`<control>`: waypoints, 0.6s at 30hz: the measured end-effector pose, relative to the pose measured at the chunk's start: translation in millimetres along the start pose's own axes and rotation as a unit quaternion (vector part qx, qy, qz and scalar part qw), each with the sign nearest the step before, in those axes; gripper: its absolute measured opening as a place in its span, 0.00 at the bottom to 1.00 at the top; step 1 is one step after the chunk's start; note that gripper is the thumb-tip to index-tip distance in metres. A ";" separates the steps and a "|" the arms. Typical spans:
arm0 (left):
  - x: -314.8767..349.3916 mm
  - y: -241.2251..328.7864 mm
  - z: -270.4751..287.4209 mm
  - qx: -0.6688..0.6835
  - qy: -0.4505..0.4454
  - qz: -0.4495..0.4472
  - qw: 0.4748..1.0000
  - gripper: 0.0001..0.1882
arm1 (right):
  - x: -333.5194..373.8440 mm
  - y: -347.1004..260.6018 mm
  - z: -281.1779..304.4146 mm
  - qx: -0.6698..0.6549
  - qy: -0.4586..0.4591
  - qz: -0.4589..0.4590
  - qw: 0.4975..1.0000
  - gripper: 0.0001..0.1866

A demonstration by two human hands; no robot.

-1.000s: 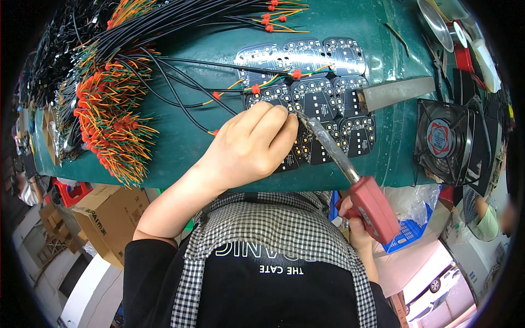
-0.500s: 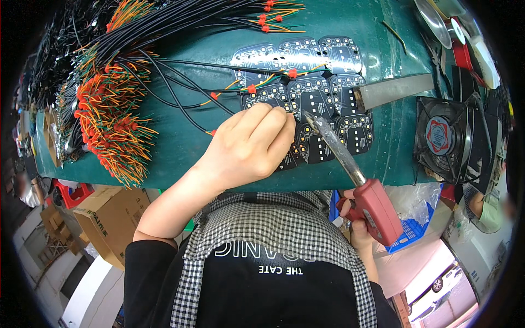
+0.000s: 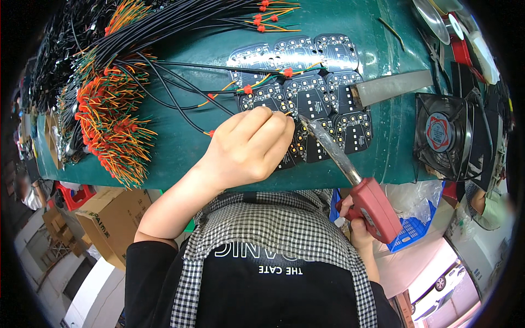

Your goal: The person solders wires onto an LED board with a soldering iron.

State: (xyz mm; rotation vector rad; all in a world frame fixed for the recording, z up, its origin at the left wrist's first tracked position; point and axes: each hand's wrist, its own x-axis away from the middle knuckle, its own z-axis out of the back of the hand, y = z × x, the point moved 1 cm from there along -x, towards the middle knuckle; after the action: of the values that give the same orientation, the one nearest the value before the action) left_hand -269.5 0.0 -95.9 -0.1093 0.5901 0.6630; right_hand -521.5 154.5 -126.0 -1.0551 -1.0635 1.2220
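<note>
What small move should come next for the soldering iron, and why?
Probably a short lowering of the soldering iron tip onto the black circuit boards. The right hand grips its red handle, the tip hovers close beside the fingertips of the left hand, which press down there.

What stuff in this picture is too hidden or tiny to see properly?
- Head view: the left hand covers part of the circuit boards and whatever its fingertips pinch.
- The soldering iron tip's contact point is too small to judge.
- The right hand is mostly behind the red handle.
- The fan blurs toward the rim.
</note>
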 end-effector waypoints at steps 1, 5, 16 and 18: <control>-0.1 0.5 0.1 0.000 -0.003 0.000 1.000 0.12 | -0.3 0.8 0.1 0.007 -0.006 -0.008 1.000 0.38; -1.0 0.6 -0.5 0.005 -0.006 -0.002 1.000 0.12 | -0.9 5.7 2.0 0.002 -0.028 0.004 1.000 0.37; -1.2 -0.1 -0.7 0.001 -0.010 -0.009 1.000 0.14 | -6.5 -1.1 -4.1 0.040 -0.021 0.056 0.997 0.36; -3.0 1.6 1.9 -0.005 -0.010 -0.013 1.000 0.14 | -7.3 -10.2 -6.4 -0.082 0.033 -0.053 0.995 0.37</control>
State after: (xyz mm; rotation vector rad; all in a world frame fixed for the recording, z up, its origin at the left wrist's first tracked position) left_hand -271.4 0.1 -92.5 -0.1184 0.5649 0.6403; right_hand -513.7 146.4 -117.6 -1.1423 -1.1685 1.0208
